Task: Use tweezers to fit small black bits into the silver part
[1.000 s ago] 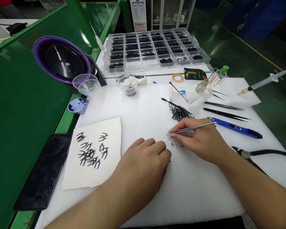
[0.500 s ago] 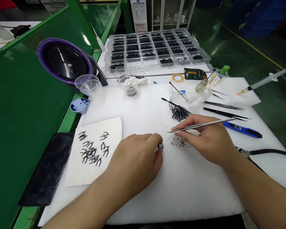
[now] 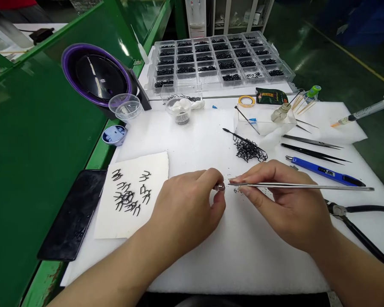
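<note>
Silver tweezers sit pinched between the thumb and fingers of the right hand, their tip just beside a small shiny piece that the left hand grips at its fingertips — the piece is mostly covered, too small to identify. Both hands work on the near side of the black wire pile, over a white worktop. Dark specks lie scattered between that pile and the right hand. Left of the pile and nearer, a white card carries black forked pieces. Right of the pile lie a blue pen-like tool and, nearer, black-handled pliers. Beyond the pile are a roll of yellow tape and — farther off — a clear compartment tray, most compartments holding black bits.
</note>
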A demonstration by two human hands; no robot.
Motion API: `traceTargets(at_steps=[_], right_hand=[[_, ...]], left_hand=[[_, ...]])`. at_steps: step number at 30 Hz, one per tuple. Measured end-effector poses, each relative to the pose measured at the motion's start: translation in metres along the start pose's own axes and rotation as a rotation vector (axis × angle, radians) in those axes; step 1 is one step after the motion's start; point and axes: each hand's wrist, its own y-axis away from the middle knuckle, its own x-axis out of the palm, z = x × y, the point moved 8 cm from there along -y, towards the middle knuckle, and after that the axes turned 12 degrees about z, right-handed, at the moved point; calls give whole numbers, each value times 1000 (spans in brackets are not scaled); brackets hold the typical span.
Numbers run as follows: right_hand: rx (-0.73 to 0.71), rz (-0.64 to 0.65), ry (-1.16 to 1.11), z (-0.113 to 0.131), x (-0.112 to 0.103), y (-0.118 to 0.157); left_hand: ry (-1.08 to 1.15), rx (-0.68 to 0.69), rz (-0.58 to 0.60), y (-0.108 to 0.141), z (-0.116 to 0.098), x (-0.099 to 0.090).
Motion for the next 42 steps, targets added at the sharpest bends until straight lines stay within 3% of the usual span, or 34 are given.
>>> traceTargets(at_steps=[6,12,15,19,23,42], right_hand=[[84,-140,118,-9,-25,-3],[129,-204,344,17,-46,15],[176,-168,425,21,-40,35],[364,-134,270,-9,-17,56],[523,-271,53,-32,-5,68],[535,-268,76,-30,0,60]], left_hand=[[-96,-26,76,-2,4,4],[-112,4,120,-1,1,8],[-150,20,154,2,-2,11],[-190,35,189,5,-7,15],[-159,103,228,5,-14,19],[-154,128,257,6,-16,21]])
